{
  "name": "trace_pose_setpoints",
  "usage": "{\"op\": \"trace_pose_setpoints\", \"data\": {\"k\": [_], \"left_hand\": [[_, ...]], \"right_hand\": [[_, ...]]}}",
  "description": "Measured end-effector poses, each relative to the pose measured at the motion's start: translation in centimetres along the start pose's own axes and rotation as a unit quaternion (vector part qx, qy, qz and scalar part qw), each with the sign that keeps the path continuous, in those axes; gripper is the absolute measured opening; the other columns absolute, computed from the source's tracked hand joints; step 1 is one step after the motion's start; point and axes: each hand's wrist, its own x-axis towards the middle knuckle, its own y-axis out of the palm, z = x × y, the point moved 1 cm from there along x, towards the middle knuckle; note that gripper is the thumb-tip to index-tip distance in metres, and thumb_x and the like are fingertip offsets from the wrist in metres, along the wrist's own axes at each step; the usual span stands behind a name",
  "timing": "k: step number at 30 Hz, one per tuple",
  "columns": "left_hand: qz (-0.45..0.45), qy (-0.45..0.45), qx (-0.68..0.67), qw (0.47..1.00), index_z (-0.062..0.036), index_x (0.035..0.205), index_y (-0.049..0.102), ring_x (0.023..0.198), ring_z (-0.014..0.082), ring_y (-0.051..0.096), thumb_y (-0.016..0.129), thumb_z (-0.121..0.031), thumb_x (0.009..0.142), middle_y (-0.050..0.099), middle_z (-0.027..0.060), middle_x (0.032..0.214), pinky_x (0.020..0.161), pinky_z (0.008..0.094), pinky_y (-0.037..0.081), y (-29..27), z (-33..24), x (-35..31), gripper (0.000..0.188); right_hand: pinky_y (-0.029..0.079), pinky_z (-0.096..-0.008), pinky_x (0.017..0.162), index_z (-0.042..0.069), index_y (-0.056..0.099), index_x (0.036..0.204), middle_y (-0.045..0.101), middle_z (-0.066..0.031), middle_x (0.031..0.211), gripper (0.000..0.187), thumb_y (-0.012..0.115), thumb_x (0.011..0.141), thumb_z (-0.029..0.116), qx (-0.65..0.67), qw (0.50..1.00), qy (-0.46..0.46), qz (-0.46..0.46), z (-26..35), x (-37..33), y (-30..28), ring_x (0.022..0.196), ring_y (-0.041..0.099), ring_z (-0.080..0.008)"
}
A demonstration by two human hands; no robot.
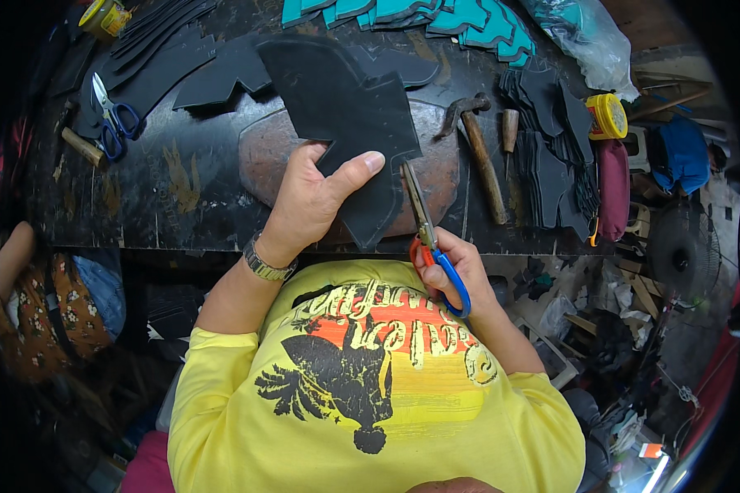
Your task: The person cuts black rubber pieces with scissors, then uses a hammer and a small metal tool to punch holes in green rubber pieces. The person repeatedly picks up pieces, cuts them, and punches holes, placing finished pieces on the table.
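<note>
A flat black cut-out piece (337, 90), leather-like and angular with notched edges, is held up over the front of the workbench. My left hand (316, 185) grips its lower part, thumb on top and fingers underneath. In my right hand (460, 267) are scissors (423, 218) with one blue and one red-orange handle. Their blades point away from me, close together, and lie right beside the piece's right edge; whether they touch it I cannot tell. Beneath the piece lies a worn brown board (263, 152), partly covered.
A hammer (483, 164) and a wooden-handled awl (510, 131) lie right of the board. Stacked black pieces (543, 156) and a yellow tub (607, 117) stand farther right. Blue-handled scissors (115, 123) rest at left. Teal pieces (485, 29) lie at the back. Another person's arm (15, 255) shows at left.
</note>
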Motion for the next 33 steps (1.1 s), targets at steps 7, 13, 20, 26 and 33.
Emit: {"op": "trace_pose_setpoints", "data": {"k": [7, 13, 20, 26, 33], "left_hand": [[0.014, 0.025, 0.011, 1.000, 0.0036, 0.115, 0.067, 0.087, 0.0085, 0.067, 0.072, -0.014, 0.096, 0.072, 0.0049, 0.104, 0.075, 0.0235, 0.058, 0.1, -0.3, -0.1, 0.026], [0.017, 0.037, 0.035, 0.999, 0.0034, 0.114, 0.068, 0.087, 0.0079, 0.067, 0.073, -0.014, 0.096, 0.072, 0.0048, 0.103, 0.074, 0.0230, 0.058, -0.4, -0.2, 0.0, 0.025], [0.020, 0.022, 0.027, 0.999, 0.0037, 0.114, 0.068, 0.087, 0.0078, 0.067, 0.073, -0.015, 0.096, 0.072, 0.0049, 0.103, 0.074, 0.0230, 0.058, -0.6, -0.4, -0.2, 0.026], [0.021, 0.025, 0.026, 0.999, 0.0033, 0.115, 0.067, 0.087, 0.0080, 0.068, 0.073, -0.014, 0.095, 0.072, 0.0055, 0.105, 0.075, 0.0231, 0.058, -0.4, -1.1, -0.4, 0.026], [0.016, 0.043, 0.062, 0.997, 0.0026, 0.114, 0.068, 0.086, 0.0074, 0.068, 0.074, -0.014, 0.095, 0.073, 0.0041, 0.102, 0.073, 0.0229, 0.058, -0.7, -1.1, -0.3, 0.025]], "right_hand": [[0.039, -0.0189, 0.060, 0.004, 0.055, 0.097, 0.052, 0.0028, 0.084, 0.027, 0.079, 0.091, 0.017, -0.050, 0.999, 0.001, -0.021, 0.2, 0.0, 0.5, 0.070, 0.047, -0.0012], [0.037, -0.0182, 0.059, 0.005, 0.055, 0.094, 0.051, 0.0041, 0.082, 0.026, 0.078, 0.091, 0.016, -0.058, 0.998, -0.005, -0.018, 0.2, 0.1, 0.7, 0.068, 0.045, 0.0001], [0.036, -0.0184, 0.059, 0.006, 0.055, 0.092, 0.049, 0.0049, 0.081, 0.027, 0.079, 0.090, 0.018, -0.056, 0.998, 0.008, -0.017, 0.3, 0.0, 0.8, 0.068, 0.043, -0.0001], [0.037, -0.0186, 0.061, 0.006, 0.056, 0.092, 0.049, 0.0048, 0.081, 0.028, 0.081, 0.089, 0.019, -0.069, 0.997, 0.005, -0.027, 0.6, 0.0, 1.1, 0.068, 0.043, -0.0005], [0.037, -0.0178, 0.061, 0.007, 0.057, 0.092, 0.049, 0.0062, 0.080, 0.028, 0.081, 0.088, 0.020, -0.090, 0.996, 0.007, -0.025, 0.4, 0.1, 0.8, 0.068, 0.043, -0.0003]]}}
